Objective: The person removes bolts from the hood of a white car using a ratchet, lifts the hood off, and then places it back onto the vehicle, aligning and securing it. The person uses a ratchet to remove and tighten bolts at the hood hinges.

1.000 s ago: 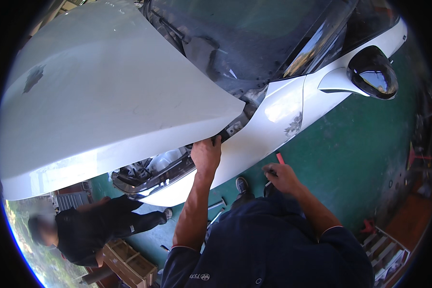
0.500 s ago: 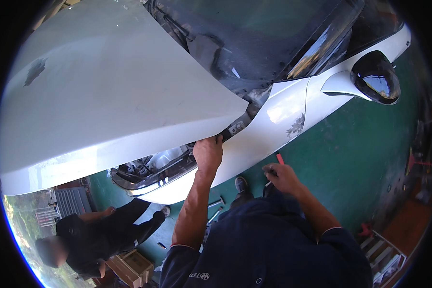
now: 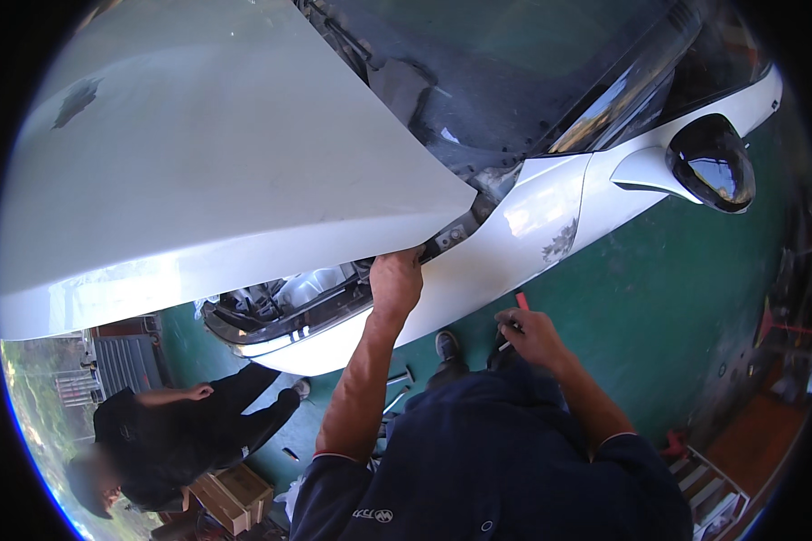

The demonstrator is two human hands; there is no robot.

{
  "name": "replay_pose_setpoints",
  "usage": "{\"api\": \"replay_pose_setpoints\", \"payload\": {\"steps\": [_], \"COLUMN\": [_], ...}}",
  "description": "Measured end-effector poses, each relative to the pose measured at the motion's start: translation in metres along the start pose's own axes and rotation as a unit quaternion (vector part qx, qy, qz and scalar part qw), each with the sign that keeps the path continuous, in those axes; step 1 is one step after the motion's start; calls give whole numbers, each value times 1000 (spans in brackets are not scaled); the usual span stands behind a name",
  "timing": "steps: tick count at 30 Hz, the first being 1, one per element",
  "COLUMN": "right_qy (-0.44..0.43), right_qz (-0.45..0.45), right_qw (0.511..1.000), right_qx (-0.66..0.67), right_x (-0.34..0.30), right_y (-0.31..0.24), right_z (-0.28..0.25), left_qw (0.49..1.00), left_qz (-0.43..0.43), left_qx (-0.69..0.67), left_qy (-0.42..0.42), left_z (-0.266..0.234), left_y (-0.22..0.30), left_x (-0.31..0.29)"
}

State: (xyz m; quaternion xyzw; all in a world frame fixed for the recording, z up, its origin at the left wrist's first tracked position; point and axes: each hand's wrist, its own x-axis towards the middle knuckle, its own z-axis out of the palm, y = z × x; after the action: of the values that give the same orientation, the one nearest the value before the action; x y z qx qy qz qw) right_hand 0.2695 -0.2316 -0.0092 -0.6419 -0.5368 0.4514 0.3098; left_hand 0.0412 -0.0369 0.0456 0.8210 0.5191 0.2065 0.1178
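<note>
A white car stands before me, its hood [image 3: 226, 162] raised over the engine bay [image 3: 307, 288]. My left hand [image 3: 395, 284] is closed at the hood's lower edge, just above the white fender [image 3: 478, 248]. Its fingertips are hidden, so what they grip cannot be made out. Lower and to the right, my right hand [image 3: 534, 336] is closed around a slim tool with a red end [image 3: 521, 300] poking out above the fist. A short pale piece shows below the fingers. The tool's exact kind is hidden by the hand. Dark scuffed patches mark the hood and the fender [image 3: 561, 240].
The side mirror [image 3: 713, 167] juts out at the right. On the green floor [image 3: 641, 279] lie a hammer-shaped tool [image 3: 400, 376] and another metal tool [image 3: 396, 399]. A co-worker [image 3: 171, 433] in dark clothes is at lower left, near a wooden box [image 3: 230, 499] and a grey cabinet [image 3: 128, 365].
The view has shifted slightly, moving the car a little to the right in the picture. Both hands keep their places and grips. The co-worker's forearm has shifted slightly.
</note>
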Motion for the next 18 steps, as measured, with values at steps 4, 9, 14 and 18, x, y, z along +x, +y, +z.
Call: {"api": "replay_pose_setpoints", "payload": {"steps": [4,9,14,18], "right_qy": [-2,-3,-1,-3], "right_qz": [7,-2,22,15], "right_qw": [1000,1000,1000,1000], "right_qx": [-2,-2,1,-12], "right_x": [-1,-1,-2,-3], "right_y": [2,3,2,2], "right_z": [1,1,0,-1], "left_qw": [996,997,999,998], "left_qz": [-87,-48,-10,-25], "left_qx": [-8,4,11,24], "left_qy": [-22,-56,-49,-59], "left_z": [-3,-2,-3,-3], "left_y": [4,3,2,5], "left_x": [-2,4,3,5]}}
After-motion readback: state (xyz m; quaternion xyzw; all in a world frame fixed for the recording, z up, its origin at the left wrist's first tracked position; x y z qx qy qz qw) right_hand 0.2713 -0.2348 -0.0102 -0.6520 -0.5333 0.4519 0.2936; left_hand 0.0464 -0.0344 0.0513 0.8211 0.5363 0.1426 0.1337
